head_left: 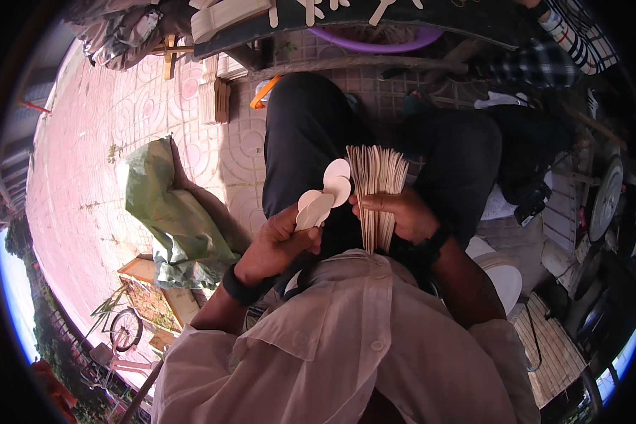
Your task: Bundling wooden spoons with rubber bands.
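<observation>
Several pale wooden spoons point(315, 209) are fanned out in my left hand point(279, 244), their rounded ends pointing up and away from me; the fingers are closed round the lower parts, which they hide. My right hand point(404, 212) grips a thick bundle of wooden spoons point(378, 169), seen edge-on and standing roughly upright against my shirt front. The thumb lies across the near side of this bundle. Both hands are above my lap, between my knees, with a small gap between the fan and the bundle.
Ahead stands a dark low table point(374, 18) with stacked and loose wooden spoons. A purple basin point(374, 42) is beneath it. Wooden stacks point(213, 99) and a green sack point(159, 198) are on the paving to my left. At the far right is another person's checked sleeve point(579, 35).
</observation>
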Tool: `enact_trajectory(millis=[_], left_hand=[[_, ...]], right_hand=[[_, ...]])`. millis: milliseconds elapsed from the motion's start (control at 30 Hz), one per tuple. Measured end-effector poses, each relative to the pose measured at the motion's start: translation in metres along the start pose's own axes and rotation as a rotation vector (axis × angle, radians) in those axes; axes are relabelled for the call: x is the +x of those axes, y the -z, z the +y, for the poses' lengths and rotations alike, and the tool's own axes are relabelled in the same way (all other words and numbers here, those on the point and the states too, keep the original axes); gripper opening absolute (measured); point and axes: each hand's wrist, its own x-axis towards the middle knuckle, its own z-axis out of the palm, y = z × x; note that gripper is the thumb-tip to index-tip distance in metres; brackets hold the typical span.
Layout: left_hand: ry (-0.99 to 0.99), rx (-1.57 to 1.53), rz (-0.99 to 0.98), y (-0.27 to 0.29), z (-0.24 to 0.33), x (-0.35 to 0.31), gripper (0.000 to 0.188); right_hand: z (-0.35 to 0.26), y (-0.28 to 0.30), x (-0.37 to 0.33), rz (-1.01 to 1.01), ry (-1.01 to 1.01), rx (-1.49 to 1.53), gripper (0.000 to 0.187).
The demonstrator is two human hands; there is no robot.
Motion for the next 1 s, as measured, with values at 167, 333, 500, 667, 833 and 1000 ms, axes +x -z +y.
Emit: enact_trajectory(millis=[167,333,500,667,833,1000], left_hand=[[-0.098,-0.312,0.243,-0.014,0.018,0.032,0.019],[-0.067,-0.123,0.138,-0.03,0.023,0.064,0.027],[-0.089,-0.202,0.089,-0.032,0.034,0.062,0.024],[-0.082,-0.13,0.118,-0.029,0.029,0.061,0.026],[-0.188,-0.068,0.099,-0.025,0.017,0.065,0.029],[-0.265,0.068,0.194,-0.035,0.015,0.065,0.031]], right_hand=[[-0.012,-0.006,0.0,0.06,-0.001,0.011,0.033],[-0.027,-0.023,-0.003,-0.054,0.087,-0.068,0.036],[-0.024,-0.019,-0.007,-0.054,0.041,-0.091,0.044],[-0.022,-0.015,-0.005,-0.079,0.014,-0.085,0.044],[-0.024,-0.017,-0.004,-0.094,-0.001,-0.056,0.041],[-0.021,-0.013,-0.006,-0.081,-0.071,0.002,0.04]])
